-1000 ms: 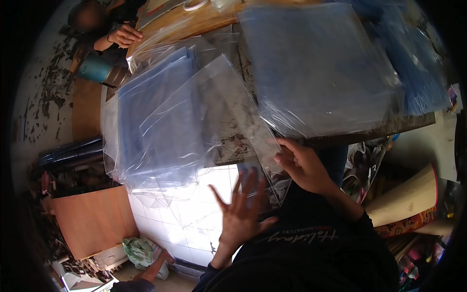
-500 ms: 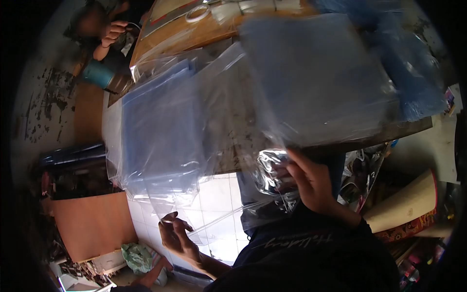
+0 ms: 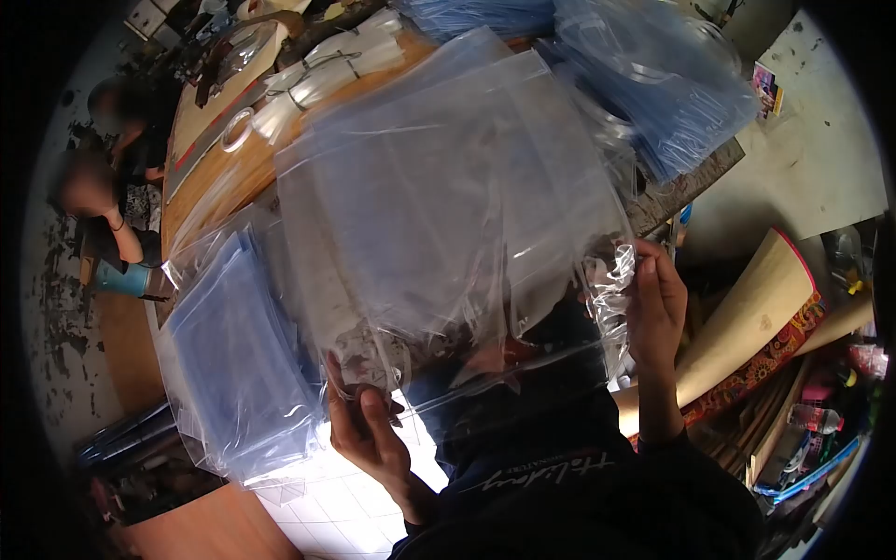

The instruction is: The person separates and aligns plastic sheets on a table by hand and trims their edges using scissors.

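Observation:
A clear plastic sheet (image 3: 439, 280) stretches between my two hands, its near edge in front of my dark shirt. My left hand (image 3: 371, 434) pinches its near left corner. At the right side, my right hand (image 3: 658, 308) grips the crinkled, shiny edge. Through the sheet shows a large stack of bluish plastic sheets, partly covered by it. A smaller stack of bluish plastic (image 3: 238, 359) lies to the left, with loose clear film around it.
More blue plastic (image 3: 667, 93) lies at the back right, near a tape roll (image 3: 237, 130) and bundled clear strips (image 3: 327, 75). Two people sit at the far left. A rolled mat (image 3: 747, 322) leans at right; a brown board (image 3: 210, 527) stands lower left.
The view has swung to the right. My left hand has come up and closer to my right hand, and the clear sheet is now spread between both hands over the large stack.

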`<state>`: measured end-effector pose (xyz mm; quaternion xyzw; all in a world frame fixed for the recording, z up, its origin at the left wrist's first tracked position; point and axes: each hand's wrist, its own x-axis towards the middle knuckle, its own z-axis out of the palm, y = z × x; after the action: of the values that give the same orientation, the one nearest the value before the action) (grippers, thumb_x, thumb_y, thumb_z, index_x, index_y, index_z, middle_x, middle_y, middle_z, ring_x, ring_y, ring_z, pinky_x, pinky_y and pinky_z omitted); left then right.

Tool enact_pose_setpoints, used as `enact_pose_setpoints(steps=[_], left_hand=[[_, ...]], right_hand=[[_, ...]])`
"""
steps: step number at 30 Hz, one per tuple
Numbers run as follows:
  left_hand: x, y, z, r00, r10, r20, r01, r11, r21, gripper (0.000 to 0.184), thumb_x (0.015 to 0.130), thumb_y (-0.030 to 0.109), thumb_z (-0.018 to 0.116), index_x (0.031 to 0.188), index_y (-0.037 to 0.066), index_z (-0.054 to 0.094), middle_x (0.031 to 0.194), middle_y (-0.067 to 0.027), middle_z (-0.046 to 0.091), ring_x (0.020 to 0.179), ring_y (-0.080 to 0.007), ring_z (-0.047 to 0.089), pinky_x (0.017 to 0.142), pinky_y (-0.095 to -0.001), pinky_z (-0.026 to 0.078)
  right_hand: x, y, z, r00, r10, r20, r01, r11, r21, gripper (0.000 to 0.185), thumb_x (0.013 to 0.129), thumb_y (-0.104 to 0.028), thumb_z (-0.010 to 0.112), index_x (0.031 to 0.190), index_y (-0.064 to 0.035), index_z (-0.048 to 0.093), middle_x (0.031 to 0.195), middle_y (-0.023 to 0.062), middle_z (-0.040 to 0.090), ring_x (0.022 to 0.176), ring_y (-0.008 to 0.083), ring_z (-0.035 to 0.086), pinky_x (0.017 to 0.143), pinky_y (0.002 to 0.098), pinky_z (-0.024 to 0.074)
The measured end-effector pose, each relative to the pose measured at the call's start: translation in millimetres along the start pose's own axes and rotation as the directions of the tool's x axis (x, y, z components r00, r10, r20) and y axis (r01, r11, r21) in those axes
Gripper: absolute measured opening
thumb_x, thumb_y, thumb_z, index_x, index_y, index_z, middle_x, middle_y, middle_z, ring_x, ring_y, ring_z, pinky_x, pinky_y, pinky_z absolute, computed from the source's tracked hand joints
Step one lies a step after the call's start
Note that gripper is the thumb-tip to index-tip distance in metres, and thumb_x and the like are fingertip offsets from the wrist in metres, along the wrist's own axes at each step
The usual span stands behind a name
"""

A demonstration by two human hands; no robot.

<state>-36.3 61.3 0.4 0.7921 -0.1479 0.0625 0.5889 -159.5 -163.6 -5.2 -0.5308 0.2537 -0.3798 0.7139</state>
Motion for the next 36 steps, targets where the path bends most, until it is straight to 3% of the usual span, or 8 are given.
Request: enact_pose_setpoints(steps=[5,7,10,17,25,27,29,36], left_hand=[[-0.8,13.1,-4.5,0.996,-0.053,0.072,0.055,0.998,-0.023,0.054,0.085,0.018,0.052,0.130,-0.006,0.035,0.102,-0.0114,0.057,0.072,-0.0100,0.056,0.060,-0.0218,0.045],[-2.2,20.1,8.6,0.987,0.137,0.080,-0.037,0.688,-0.725,0.067,0.079,0.022,0.058,0.133,-0.006,0.029,0.124,-0.0122,0.044,0.108,-0.0199,0.048,0.090,-0.0335,0.041],[-14.9,19.2,4.4,0.938,0.251,0.238,-0.170,0.933,-0.316,0.067,0.078,0.016,0.058,0.135,-0.004,0.026,0.127,-0.0167,0.038,0.121,-0.0320,0.036,0.103,-0.0434,0.027],[-18.1,32.7,24.8,0.899,0.348,0.265,-0.331,0.937,-0.108,0.056,0.065,-0.015,0.053,0.120,-0.012,0.041,0.104,-0.0197,0.047,0.082,-0.0220,0.050,0.072,-0.0294,0.045],[-16.4,58.4,30.6,0.782,0.356,0.512,-0.481,0.866,0.132,0.065,0.059,-0.006,0.064,0.120,0.016,0.056,0.097,-0.0107,0.039,0.081,-0.0198,0.044,0.063,-0.0265,0.042],[-22.0,56.0,36.8,0.772,0.367,0.520,-0.493,0.861,0.125,0.064,0.060,0.001,0.066,0.120,0.019,0.057,0.094,-0.0094,0.038,0.084,-0.0208,0.043,0.067,-0.0289,0.040],[-27.5,56.6,39.8,0.773,0.294,0.562,-0.463,0.867,0.183,0.060,0.062,0.005,0.066,0.120,0.019,0.057,0.093,-0.0088,0.038,0.085,-0.0221,0.043,0.071,-0.0310,0.039],[-29.3,61.9,43.0,0.740,0.271,0.615,-0.457,0.874,0.165,0.060,0.065,0.002,0.063,0.122,0.019,0.055,0.093,-0.0094,0.039,0.086,-0.0234,0.043,0.074,-0.0334,0.037]], right_hand=[[3.8,12.6,-3.0,0.999,-0.037,-0.019,0.037,0.999,-0.039,0.029,0.096,-0.017,0.036,0.110,0.0018,0.053,0.096,0.0065,0.060,0.071,0.0050,0.055,0.052,0.0119,0.0356],[5.5,18.0,-0.8,1.000,0.013,0.000,-0.013,0.992,-0.129,0.028,0.096,-0.018,0.037,0.110,-0.0008,0.054,0.088,0.0029,0.062,0.062,0.0015,0.047,0.049,0.0137,0.0315],[7.4,19.0,20.8,0.999,-0.012,-0.036,0.000,0.953,-0.304,0.025,0.094,-0.016,0.040,0.108,-0.0024,0.056,0.066,-0.0043,0.053,0.053,0.0001,0.036,0.047,0.0161,0.0261],[3.8,11.7,33.8,1.000,-0.010,0.002,0.009,0.785,-0.620,0.025,0.092,-0.013,0.045,0.113,-0.0056,0.056,0.051,-0.0021,0.044,0.046,0.0023,0.042,0.042,0.0210,0.0341],[-11.4,-28.7,44.6,0.836,-0.406,0.369,0.462,0.158,-0.873,0.039,0.086,-0.022,0.056,0.120,-0.0045,0.049,0.094,0.0169,0.053,0.084,0.0281,0.057,0.068,0.0320,0.0456],[-19.4,-45.4,29.7,0.879,-0.296,0.374,0.454,0.280,-0.846,0.045,0.083,-0.029,0.061,0.116,-0.0004,0.049,0.096,0.0154,0.052,0.087,0.0252,0.055,0.071,0.0301,0.0447],[-25.9,-49.8,31.4,0.908,-0.049,0.416,0.062,0.998,-0.018,0.053,0.079,-0.035,0.065,0.111,0.0036,0.049,0.096,0.0122,0.053,0.084,0.0189,0.055,0.072,0.0275,0.0440],[-22.9,-42.7,33.4,0.876,0.170,0.452,-0.246,0.963,0.114,0.018,0.081,-0.009,0.058,0.094,0.0006,0.051,0.093,0.0057,0.052,0.083,0.0109,0.051,0.074,0.0246,0.0413]])
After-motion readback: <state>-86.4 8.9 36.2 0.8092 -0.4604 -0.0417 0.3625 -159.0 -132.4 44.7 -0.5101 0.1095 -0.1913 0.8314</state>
